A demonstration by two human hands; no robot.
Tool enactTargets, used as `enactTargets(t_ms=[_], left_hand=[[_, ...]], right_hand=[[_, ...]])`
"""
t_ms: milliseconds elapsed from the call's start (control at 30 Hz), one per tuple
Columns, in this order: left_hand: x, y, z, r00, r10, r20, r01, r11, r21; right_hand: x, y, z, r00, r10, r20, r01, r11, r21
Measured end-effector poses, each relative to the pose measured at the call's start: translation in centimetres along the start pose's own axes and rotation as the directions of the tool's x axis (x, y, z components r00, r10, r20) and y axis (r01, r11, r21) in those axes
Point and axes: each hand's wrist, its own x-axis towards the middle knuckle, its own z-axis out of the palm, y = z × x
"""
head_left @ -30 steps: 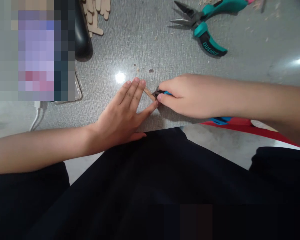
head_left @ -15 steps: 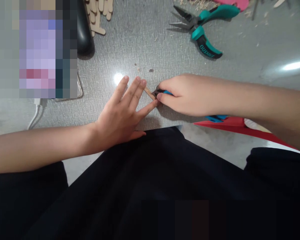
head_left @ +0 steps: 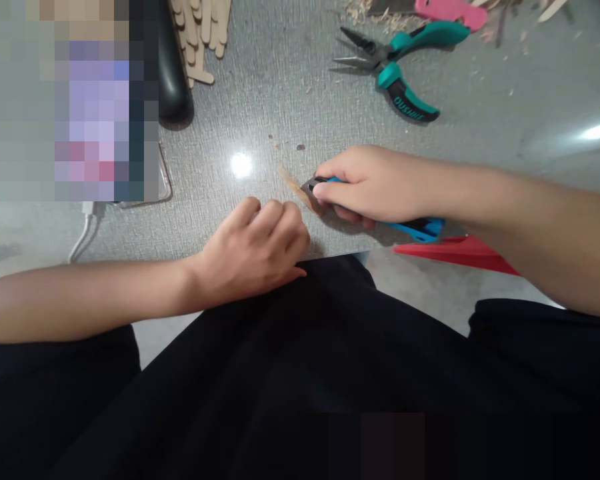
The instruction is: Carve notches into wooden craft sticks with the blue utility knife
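My right hand [head_left: 365, 183] grips a blue utility knife [head_left: 427, 229], its dark head pointing left. The knife's blade end meets a short wooden craft stick [head_left: 291, 181] lying slanted on the tabletop; the hand and knife hide where the blade sits against it. Just below and to the left of the stick, my left hand [head_left: 263, 240] rests at the table's near edge with its fingers curled into a loose fist. No object shows in that hand, and it is apart from the stick.
Needle-nose pliers [head_left: 387, 63] with teal handles lie open beyond my right hand. Farther back are a pink-handled tool [head_left: 453, 13] and wood shavings. Several craft sticks [head_left: 200, 33] are heaped beside a black case [head_left: 174, 80]. A white cable [head_left: 81, 230] runs at left; something red [head_left: 460, 253] is below the table edge.
My left hand has drawn back from the craft stick toward me, and its spread fingers have curled in. The knife stays at the stick in my right hand. The view has shifted slightly.
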Motion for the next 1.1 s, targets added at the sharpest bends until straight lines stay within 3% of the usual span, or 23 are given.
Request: enactTargets(t_ms=[167,267,400,667,900,1100], left_hand=[[1.4,-2.3,0.4,0.972,-0.222,0.083,0.229,0.969,-0.096],[1.6,-2.0,-0.2,0.951,-0.299,0.085,0.305,0.950,-0.071],[0.4,0.0,-0.6,0.984,-0.175,0.045,0.178,0.982,-0.070],[-0.6,0.4,1.1,0.948,-0.144,0.283,0.198,0.965,-0.172],[-0.5,0.6,1.3,0.947,-0.160,0.279,0.228,0.945,-0.234],[-0.9,0.7,1.6,0.954,-0.176,0.241,0.236,0.939,-0.249]], right_hand=[[0.1,0.3,0.0,1.000,-0.003,0.020,0.003,1.000,0.007],[0.1,0.3,-0.1,1.000,0.000,0.017,-0.001,1.000,0.030],[-0.3,0.2,0.1,1.000,-0.013,0.017,0.012,0.999,0.041],[-0.9,-0.4,0.6,0.995,-0.076,-0.071,0.054,0.959,-0.280],[-0.9,-1.7,0.6,0.997,0.029,-0.067,-0.051,0.936,-0.349],[-1.2,-1.6,0.9,0.997,0.020,-0.079,-0.050,0.915,-0.401]])
